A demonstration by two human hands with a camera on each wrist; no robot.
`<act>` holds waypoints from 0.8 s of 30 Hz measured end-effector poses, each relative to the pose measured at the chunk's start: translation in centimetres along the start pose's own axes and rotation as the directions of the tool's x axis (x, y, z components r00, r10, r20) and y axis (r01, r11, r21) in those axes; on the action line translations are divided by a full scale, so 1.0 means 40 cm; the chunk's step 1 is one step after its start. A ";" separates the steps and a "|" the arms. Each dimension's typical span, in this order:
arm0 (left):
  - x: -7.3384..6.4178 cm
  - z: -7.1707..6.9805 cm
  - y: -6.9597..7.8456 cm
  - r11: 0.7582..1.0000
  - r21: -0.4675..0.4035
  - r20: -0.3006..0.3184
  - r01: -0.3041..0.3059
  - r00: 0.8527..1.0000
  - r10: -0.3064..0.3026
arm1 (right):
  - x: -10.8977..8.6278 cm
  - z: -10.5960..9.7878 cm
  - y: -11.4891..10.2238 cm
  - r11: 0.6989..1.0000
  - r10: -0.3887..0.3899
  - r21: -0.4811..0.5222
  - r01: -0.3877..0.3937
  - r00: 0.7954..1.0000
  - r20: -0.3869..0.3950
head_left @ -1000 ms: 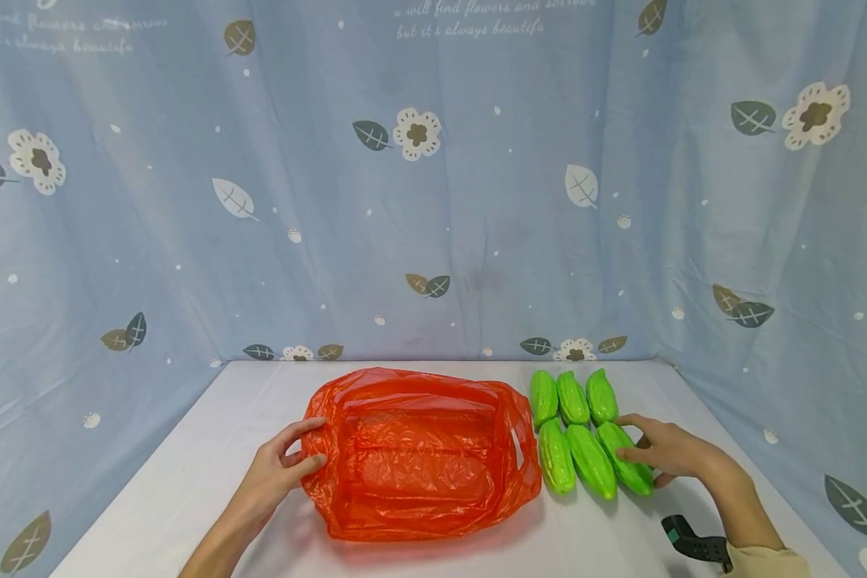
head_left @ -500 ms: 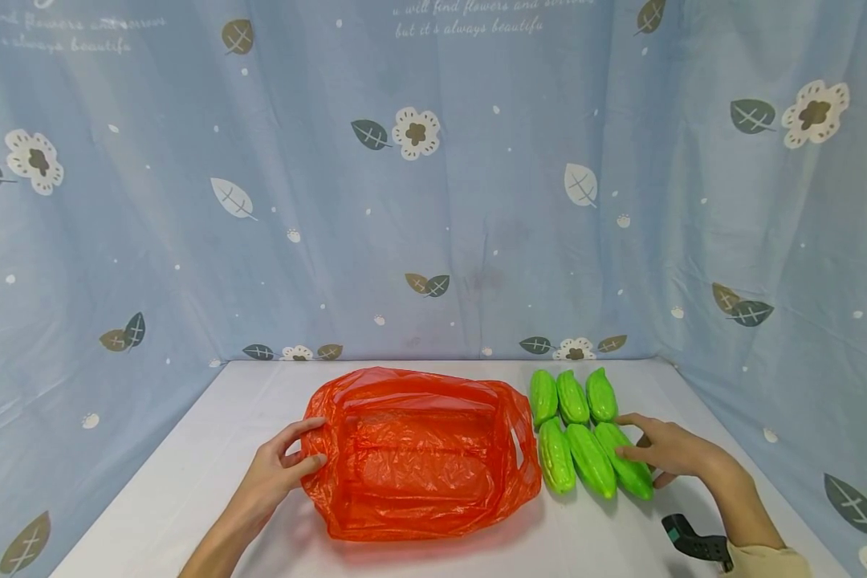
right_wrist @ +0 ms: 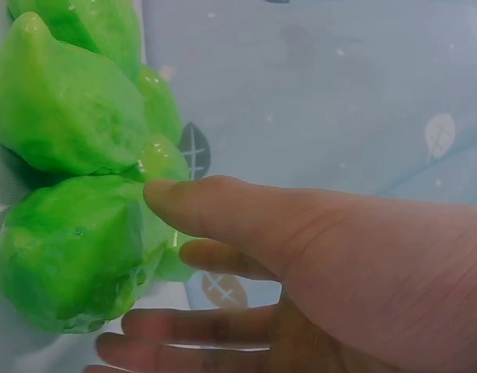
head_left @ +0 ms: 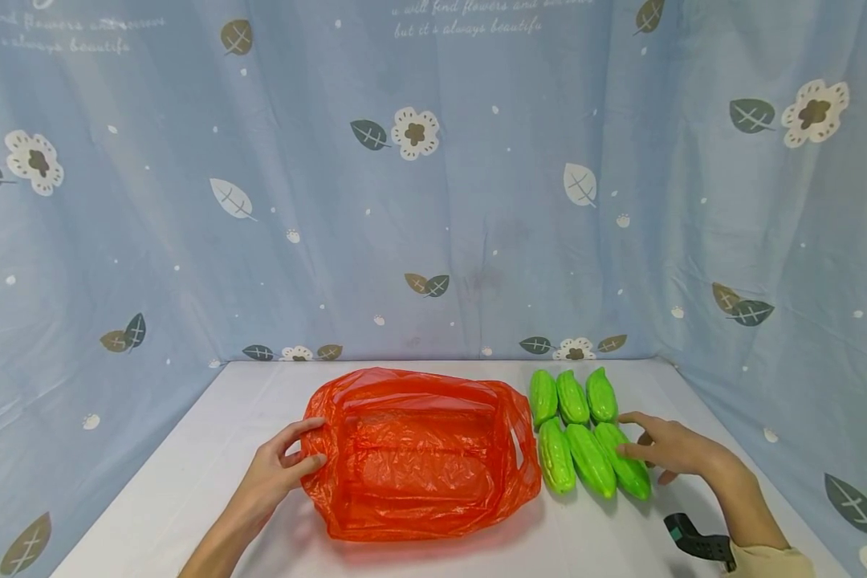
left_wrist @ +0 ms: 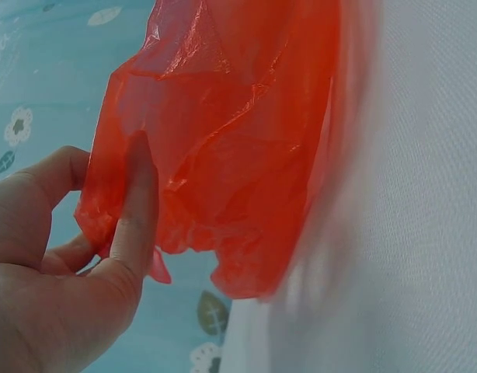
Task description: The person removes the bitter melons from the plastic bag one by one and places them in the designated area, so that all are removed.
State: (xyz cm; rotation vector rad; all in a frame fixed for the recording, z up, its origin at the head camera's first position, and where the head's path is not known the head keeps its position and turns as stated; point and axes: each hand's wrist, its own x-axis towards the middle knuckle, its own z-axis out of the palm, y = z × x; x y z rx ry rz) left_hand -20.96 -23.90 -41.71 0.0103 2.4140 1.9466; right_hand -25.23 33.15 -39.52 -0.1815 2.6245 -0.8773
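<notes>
A red plastic bag [head_left: 422,474] lies spread on the table with its mouth gaping upward. At its left side, my left hand [head_left: 278,461] pinches the bag's edge between thumb and fingers; the left wrist view shows the thin red plastic [left_wrist: 223,148] between them. Right of the bag, several shiny green bitter melons [head_left: 591,459] lie in two rows. My right hand [head_left: 672,444] is beside the front right bitter melon [head_left: 624,461], fingers extended and loosely spread. In the right wrist view its thumb tip overlaps that bitter melon [right_wrist: 75,249]; whether it touches is unclear.
A white table [head_left: 152,490] bears everything. Blue patterned cloth [head_left: 433,201] rises behind it and along both sides. The bag's right handle lies close against the left bitter melons. A dark wrist camera [head_left: 694,542] sits on my right forearm.
My right hand has shifted slightly right, its fingers a little looser about the front right bitter melon. That bitter melon has moved slightly left. My left hand and the bag stay put.
</notes>
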 end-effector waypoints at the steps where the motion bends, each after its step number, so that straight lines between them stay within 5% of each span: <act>1: 0.000 0.000 0.000 1.000 0.001 0.003 -0.005 1.000 0.005 | -0.002 -0.001 -0.002 1.000 -0.010 -0.014 0.010 1.000 -0.008; 5: 0.000 0.001 0.003 1.000 0.008 0.002 -0.012 1.000 0.012 | -0.005 -0.004 -0.011 0.993 -0.077 -0.098 0.070 0.995 -0.068; 8: 0.001 0.001 0.007 0.992 0.113 -0.007 -0.055 0.998 0.056 | -0.005 -0.004 -0.020 0.976 -0.137 -0.186 0.111 0.981 -0.134; 10: 0.002 0.001 0.011 0.963 0.248 -0.011 -0.103 0.994 0.109 | -0.005 -0.003 -0.024 0.962 -0.170 -0.242 0.124 0.969 -0.177; 13: 0.001 0.003 0.018 0.850 0.499 -0.015 -0.170 0.979 0.205 | -0.004 0.003 -0.027 0.951 -0.190 -0.285 0.120 0.953 -0.234; 17: -0.007 0.008 0.037 0.668 0.733 -0.063 -0.127 0.965 0.253 | -0.006 0.012 -0.041 0.934 -0.232 -0.336 0.118 0.918 -0.323; 20: -0.008 0.010 0.054 0.607 0.789 -0.103 -0.093 0.954 0.280 | -0.011 0.015 -0.060 0.919 -0.269 -0.376 0.115 0.881 -0.389; 24: 0.003 0.011 0.070 0.566 0.811 -0.093 -0.150 0.921 0.377 | -0.017 0.013 -0.087 0.896 -0.303 -0.435 0.088 0.838 -0.454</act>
